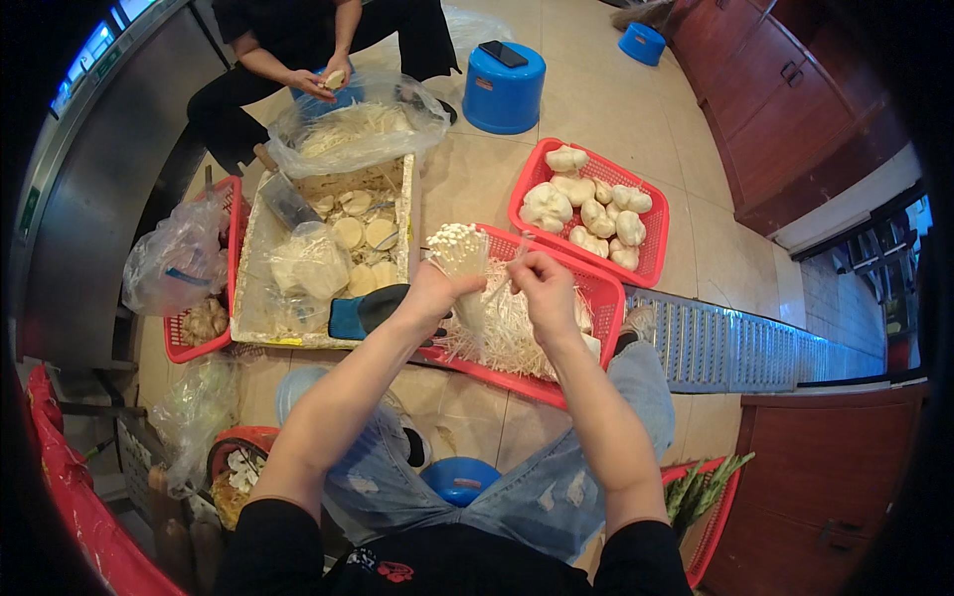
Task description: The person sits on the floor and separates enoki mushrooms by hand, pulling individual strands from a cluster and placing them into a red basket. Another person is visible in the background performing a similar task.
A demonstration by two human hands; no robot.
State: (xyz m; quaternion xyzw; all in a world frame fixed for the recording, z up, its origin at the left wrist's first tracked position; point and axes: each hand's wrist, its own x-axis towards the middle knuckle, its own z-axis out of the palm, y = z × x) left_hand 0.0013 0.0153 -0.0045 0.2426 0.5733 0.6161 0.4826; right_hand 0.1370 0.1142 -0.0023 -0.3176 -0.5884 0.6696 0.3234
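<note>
My left hand (440, 292) is closed around a bunch of enoki mushrooms (456, 249), their small white caps at the top. Just to its right, my right hand (540, 279) pinches a few thin strands between thumb and fingertips. Both hands are above a red plastic basket (611, 313) filled with loose enoki strands (496, 328). A dark and blue work glove (365, 311) lies on the rim of a foam box (250, 298), partly hidden by my left forearm. Inside that box are round cut mushroom bases (380, 233), a bagged bunch (309, 268) and a cleaver (287, 200).
A co-worker's hands (324, 83) hold a pale piece over an open plastic bag of enoki (358, 130). A second red basket (663, 246) holds large white mushrooms (548, 207). A blue stool (503, 93) bears a phone (503, 54). A metal floor grate (715, 343) runs right.
</note>
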